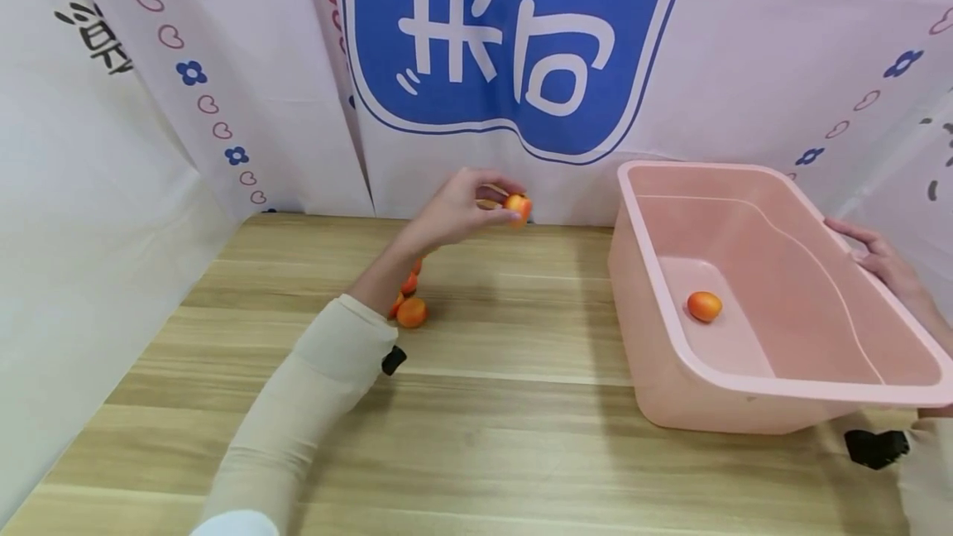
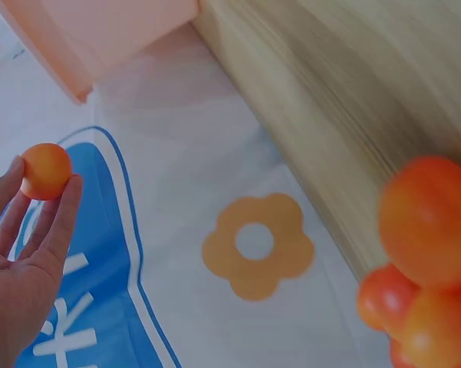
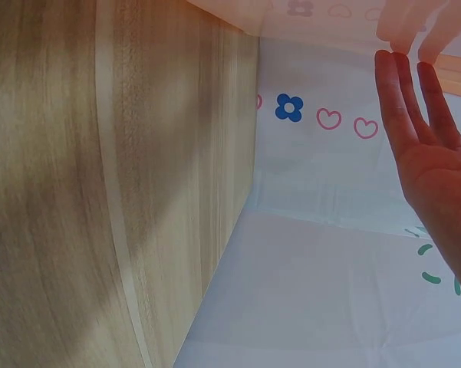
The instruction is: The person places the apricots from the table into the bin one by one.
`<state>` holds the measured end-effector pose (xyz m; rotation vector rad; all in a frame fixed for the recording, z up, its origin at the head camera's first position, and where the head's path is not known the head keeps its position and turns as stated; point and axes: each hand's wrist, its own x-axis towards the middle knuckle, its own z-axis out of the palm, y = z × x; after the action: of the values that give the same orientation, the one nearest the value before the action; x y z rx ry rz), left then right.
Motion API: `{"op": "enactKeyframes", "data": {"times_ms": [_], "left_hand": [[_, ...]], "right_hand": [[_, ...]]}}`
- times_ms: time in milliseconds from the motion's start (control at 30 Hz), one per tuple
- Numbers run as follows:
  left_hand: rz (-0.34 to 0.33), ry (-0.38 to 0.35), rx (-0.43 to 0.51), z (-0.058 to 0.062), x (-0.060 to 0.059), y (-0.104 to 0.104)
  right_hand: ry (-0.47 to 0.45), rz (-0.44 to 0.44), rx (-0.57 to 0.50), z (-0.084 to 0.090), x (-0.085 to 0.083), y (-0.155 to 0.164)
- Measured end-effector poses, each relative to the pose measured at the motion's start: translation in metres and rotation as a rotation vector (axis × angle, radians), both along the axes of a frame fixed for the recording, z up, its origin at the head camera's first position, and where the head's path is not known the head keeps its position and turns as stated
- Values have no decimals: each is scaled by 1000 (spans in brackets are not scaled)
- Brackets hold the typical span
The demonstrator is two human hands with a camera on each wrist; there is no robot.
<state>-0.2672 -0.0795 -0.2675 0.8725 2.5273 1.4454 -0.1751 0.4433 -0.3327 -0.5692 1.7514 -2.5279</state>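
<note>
In the head view my left hand (image 1: 469, 209) is raised above the back of the table, pinching a small round orange-red fruit (image 1: 519, 207) between thumb and fingertips. The left wrist view shows the same fruit (image 2: 47, 172) at the fingertips. Several similar fruits (image 1: 412, 313) lie on the table, partly hidden by my left forearm. Another fruit (image 1: 704, 306) sits on the floor of a pink plastic bin (image 1: 655, 271). My right hand (image 1: 886, 259) is at the bin's right rim; in the right wrist view its straight fingers (image 3: 399, 107) touch the outer wall.
The wood-grain table (image 1: 476, 453) meets a white printed cloth (image 1: 260, 48) at the back and left. The cloth carries a large blue sign (image 1: 499, 98). Black straps (image 1: 877, 448) show at both wrists.
</note>
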Motion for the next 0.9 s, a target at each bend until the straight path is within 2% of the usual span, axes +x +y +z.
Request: {"op": "enactKeyframes", "data": {"times_ms": [133,233,367,467,533,733,900], "left_hand": [[-34,6,18,2,-1,16],[-65,18,32,5,-2,31],[-93,18,54,8,-2,52],[-114,32,76,10,-2,67],[-131,47,87,11,-2,75],[-176,87,123,14,0,100],[-224,47,141,21,3,124]], "right_hand": [[-32,-3,-37,1,2,-4],[-13,-39,23,3,0,-5],[-2,-22,14,2,0,-4],[-27,18,-84,-1,1,-5],[-32,17,-94,-1,2,-6],[-47,-18,-38,-1,5,-8],[-44,0,-66,1,5,-8]]}}
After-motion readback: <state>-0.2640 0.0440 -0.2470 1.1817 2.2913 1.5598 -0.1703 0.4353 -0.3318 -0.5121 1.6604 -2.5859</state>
